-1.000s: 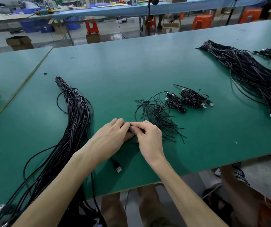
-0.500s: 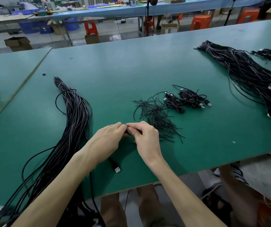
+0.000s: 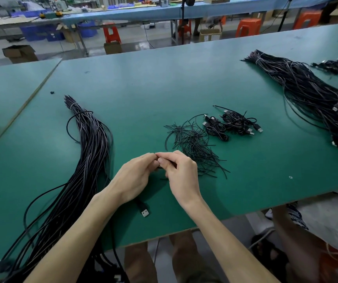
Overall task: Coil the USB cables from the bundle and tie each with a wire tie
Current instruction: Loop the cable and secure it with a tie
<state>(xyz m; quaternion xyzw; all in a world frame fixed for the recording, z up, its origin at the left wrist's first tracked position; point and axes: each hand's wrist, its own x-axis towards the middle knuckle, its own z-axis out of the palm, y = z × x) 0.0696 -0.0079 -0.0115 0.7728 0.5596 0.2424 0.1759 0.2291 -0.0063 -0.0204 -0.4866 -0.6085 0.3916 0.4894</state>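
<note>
Left hand [image 3: 137, 176] and right hand [image 3: 179, 172] pinched together on a small dark piece, likely a wire tie, mostly hidden | USB plug [image 3: 144, 211] lies below left hand | bundle [image 3: 86, 160] left | tie ends to be twisted tight, coil kept gathered.

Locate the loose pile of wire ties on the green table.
In the head view, the wire ties lie right of centre on the green table, just beyond the right hand and beside the coiled cables.
</note>
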